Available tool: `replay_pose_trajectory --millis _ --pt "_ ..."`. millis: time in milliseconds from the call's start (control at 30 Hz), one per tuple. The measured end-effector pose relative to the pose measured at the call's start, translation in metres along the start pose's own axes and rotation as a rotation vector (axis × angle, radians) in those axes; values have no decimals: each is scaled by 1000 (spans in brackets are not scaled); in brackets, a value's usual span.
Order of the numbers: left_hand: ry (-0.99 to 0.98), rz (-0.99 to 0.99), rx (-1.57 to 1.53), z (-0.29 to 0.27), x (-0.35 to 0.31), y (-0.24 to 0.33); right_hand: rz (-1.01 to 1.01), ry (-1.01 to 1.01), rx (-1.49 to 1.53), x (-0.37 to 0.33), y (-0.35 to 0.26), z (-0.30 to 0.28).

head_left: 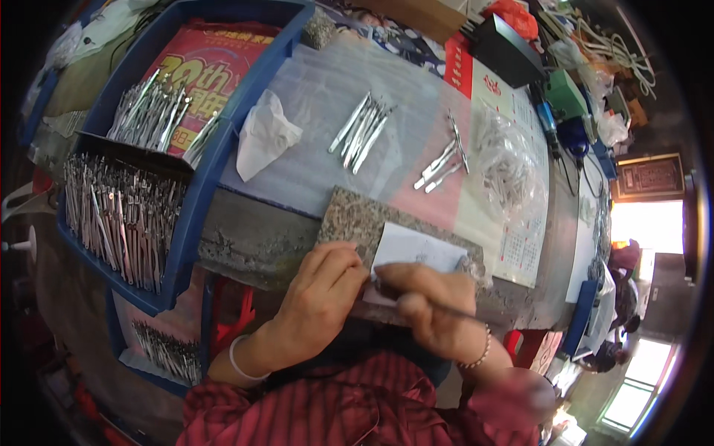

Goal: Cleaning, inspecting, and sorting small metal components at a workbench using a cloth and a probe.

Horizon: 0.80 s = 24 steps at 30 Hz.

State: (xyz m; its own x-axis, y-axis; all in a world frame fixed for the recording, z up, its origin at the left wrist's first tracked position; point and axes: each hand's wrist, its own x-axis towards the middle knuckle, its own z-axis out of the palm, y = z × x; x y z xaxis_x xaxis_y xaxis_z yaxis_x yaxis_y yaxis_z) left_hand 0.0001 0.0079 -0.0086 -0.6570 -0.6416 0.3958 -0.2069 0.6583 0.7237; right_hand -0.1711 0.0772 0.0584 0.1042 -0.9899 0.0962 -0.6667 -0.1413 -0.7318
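My left hand (323,286) is closed at the left edge of a speckled stone slab (342,215), its fingertips pressed together; what they hold, if anything, is hidden. Just right of it, my right hand (435,301) is curled round a slim dark tool whose tip I cannot make out. Both hands are close together over a sheet of white paper (416,249) lying on the slab. Beyond the slab lies a small group of slim silvery metal tools (361,130), with a few more metal tools (444,160) to its right.
A blue bin (201,201) at left holds many slim metal tools (123,223); a lower tray (167,349) holds more. Crumpled white tissue (268,134) and a clear plastic bag (506,163) lie on the table. A black box (509,52) stands at the far right.
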Motion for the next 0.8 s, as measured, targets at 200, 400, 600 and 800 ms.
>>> replay_pose_trajectory --millis 200,400,600,800 --pt "0 18 -41 -1 -3 3 70 584 350 -57 -15 6" --pt "-11 12 -15 1 -3 -1 -48 32 8 -11 5 -9" --pt "-11 7 -34 -3 1 7 -95 271 -101 -48 -12 -32" --pt "-12 -19 3 -1 -1 3 -84 238 61 -48 12 -30"
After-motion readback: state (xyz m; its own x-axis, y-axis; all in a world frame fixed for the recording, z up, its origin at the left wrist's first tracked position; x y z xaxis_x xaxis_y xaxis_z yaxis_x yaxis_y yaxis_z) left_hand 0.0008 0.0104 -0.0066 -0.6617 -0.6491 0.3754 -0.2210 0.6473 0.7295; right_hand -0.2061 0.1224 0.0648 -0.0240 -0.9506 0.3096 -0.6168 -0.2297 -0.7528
